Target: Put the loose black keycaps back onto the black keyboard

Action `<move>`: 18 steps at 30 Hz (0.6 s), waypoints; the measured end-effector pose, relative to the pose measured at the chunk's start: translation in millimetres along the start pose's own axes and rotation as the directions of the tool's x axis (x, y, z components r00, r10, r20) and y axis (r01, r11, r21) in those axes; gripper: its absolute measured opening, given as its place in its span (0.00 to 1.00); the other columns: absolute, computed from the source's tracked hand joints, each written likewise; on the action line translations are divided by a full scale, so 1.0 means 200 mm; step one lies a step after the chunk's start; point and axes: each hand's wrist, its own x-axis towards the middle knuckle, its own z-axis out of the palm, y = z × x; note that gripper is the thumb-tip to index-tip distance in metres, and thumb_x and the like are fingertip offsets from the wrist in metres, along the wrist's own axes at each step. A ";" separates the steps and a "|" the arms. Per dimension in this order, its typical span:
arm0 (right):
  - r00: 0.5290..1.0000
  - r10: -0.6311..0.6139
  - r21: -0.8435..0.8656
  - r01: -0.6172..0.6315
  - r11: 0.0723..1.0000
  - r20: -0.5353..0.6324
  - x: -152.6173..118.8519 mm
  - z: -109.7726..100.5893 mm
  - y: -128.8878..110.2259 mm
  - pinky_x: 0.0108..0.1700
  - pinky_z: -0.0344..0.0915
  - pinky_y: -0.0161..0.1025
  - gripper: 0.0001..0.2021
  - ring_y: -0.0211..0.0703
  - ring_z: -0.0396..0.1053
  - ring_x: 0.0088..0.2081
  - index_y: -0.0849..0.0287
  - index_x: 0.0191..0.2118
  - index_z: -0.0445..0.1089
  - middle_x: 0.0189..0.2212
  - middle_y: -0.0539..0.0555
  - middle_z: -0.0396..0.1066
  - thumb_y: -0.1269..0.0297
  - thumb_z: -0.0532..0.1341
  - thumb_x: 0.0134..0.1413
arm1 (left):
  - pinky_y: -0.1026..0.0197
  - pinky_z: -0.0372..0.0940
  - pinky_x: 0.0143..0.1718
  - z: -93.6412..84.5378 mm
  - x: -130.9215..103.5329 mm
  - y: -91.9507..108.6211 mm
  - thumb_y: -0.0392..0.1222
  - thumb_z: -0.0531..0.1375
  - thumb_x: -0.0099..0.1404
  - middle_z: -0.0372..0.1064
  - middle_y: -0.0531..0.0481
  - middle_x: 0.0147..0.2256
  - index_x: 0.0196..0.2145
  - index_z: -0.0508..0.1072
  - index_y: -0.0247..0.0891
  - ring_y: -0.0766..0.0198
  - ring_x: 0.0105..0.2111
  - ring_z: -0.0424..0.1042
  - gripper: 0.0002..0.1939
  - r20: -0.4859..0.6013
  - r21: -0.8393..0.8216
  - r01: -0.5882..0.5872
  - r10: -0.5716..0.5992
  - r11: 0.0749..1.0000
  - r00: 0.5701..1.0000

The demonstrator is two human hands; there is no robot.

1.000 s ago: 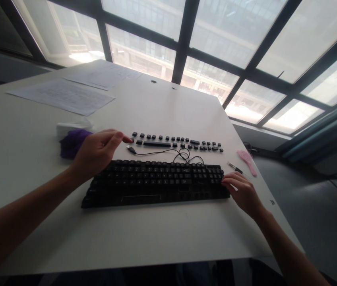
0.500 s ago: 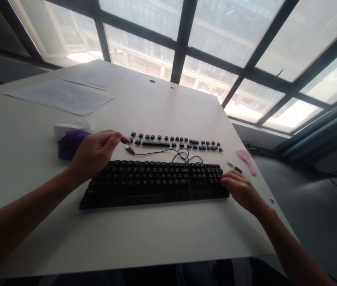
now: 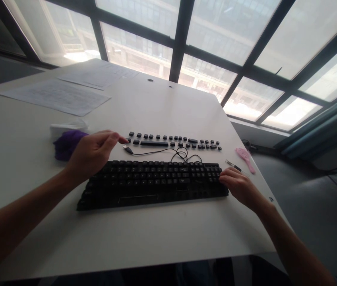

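Note:
A black keyboard (image 3: 153, 182) lies on the white table, with bare patches along its lower rows. Beyond it, loose black keycaps (image 3: 192, 141) and a long spacebar (image 3: 154, 143) are set out in two rows. My left hand (image 3: 92, 153) is over the keyboard's upper left, its index finger reaching to the keycap at the left end of the lower row; its other fingers are curled. At the keyboard's right edge, my right hand (image 3: 240, 186) has its fingers pressed together on the side; anything between them is hidden.
The keyboard's USB cable (image 3: 153, 153) curls between keyboard and keycaps. A purple cloth (image 3: 67, 145) lies beside a white packet (image 3: 61, 129) on the left. On the right are a slim metal tool (image 3: 234, 165) and a pink brush (image 3: 246, 159). Papers (image 3: 55, 96) lie at the back left.
The whole view has shifted slightly, moving the scene a little left. Both hands stay in nearly the same places relative to the keyboard and keycaps.

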 end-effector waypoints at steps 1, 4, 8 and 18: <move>1.000 0.017 -0.018 -0.017 1.000 -0.010 -0.01 0.00 0.00 0.40 0.73 0.44 0.14 0.45 0.69 0.39 0.55 0.37 0.76 0.37 0.56 0.73 0.74 0.54 0.68 | 0.61 0.63 0.36 0.00 0.00 0.00 0.53 0.51 0.71 0.75 0.52 0.32 0.39 0.81 0.37 0.63 0.30 0.69 0.22 -0.002 0.004 0.001 -0.001 1.000 1.000; 0.998 0.055 -0.034 -0.056 0.998 -0.043 -0.02 0.01 0.00 0.39 0.72 0.44 0.12 0.46 0.69 0.39 0.55 0.36 0.76 0.36 0.56 0.72 0.74 0.56 0.67 | 0.62 0.62 0.36 0.00 0.00 0.01 0.51 0.52 0.71 0.72 0.53 0.29 0.38 0.80 0.37 0.63 0.30 0.69 0.21 -0.012 0.003 -0.007 0.007 1.000 1.000; 0.966 0.101 -0.004 -0.105 0.994 -0.239 -0.01 -0.02 0.02 0.40 0.71 0.47 0.07 0.48 0.70 0.39 0.55 0.38 0.76 0.35 0.56 0.72 0.70 0.61 0.65 | 0.62 0.62 0.35 -0.02 0.00 0.01 0.51 0.52 0.71 0.73 0.52 0.29 0.39 0.80 0.36 0.63 0.29 0.68 0.21 -0.031 0.022 0.004 -0.003 1.000 1.000; 0.956 0.058 -0.043 -0.073 0.996 -0.286 0.33 -0.13 -0.06 0.42 0.71 0.48 0.06 0.49 0.72 0.40 0.56 0.38 0.77 0.38 0.57 0.75 0.67 0.61 0.65 | 0.62 0.69 0.39 -0.03 0.28 -0.26 0.53 0.61 0.64 0.80 0.45 0.43 0.45 0.81 0.40 0.59 0.36 0.77 0.19 0.171 0.190 -0.097 0.064 0.977 0.983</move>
